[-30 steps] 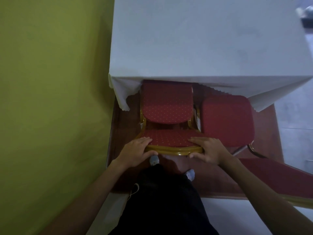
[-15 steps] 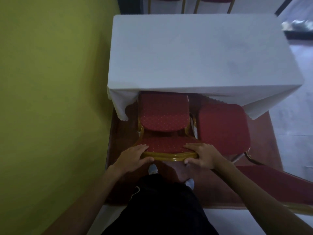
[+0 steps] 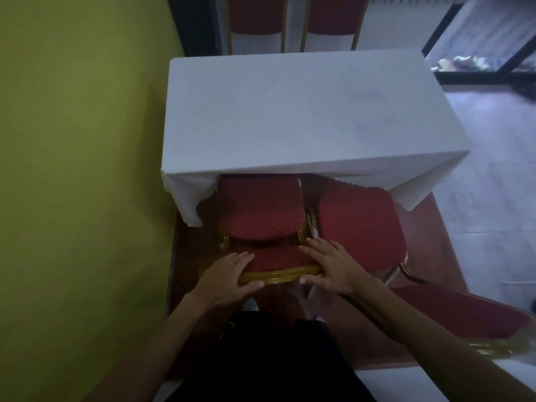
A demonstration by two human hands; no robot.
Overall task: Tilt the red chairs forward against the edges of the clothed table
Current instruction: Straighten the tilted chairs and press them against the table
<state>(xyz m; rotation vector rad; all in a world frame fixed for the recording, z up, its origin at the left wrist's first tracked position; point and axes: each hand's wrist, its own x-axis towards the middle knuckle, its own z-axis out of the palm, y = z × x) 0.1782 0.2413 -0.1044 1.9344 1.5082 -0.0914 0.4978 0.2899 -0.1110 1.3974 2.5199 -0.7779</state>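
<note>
A red dotted chair (image 3: 262, 224) with a gold frame stands at the near edge of the white-clothed table (image 3: 304, 117), its seat partly under the cloth. My left hand (image 3: 229, 275) grips the left end of the chair's top rail, thumb under the gold rim. My right hand (image 3: 330, 264) holds the right end of the same rail, fingers spread over the red padding. A second red chair (image 3: 359, 227) sits just to the right, its seat against the hanging cloth.
A yellow-green wall (image 3: 81, 169) runs close along the left. Another red chair's back (image 3: 470, 320) juts in at lower right. Two more red chairs (image 3: 293, 21) stand beyond the table's far edge. Pale floor (image 3: 493, 216) lies to the right.
The view has tipped up and back, showing the whole table and the far chairs. Both hands stay on the chair's top rail, and the right hand's fingers have spread further over the padding.
</note>
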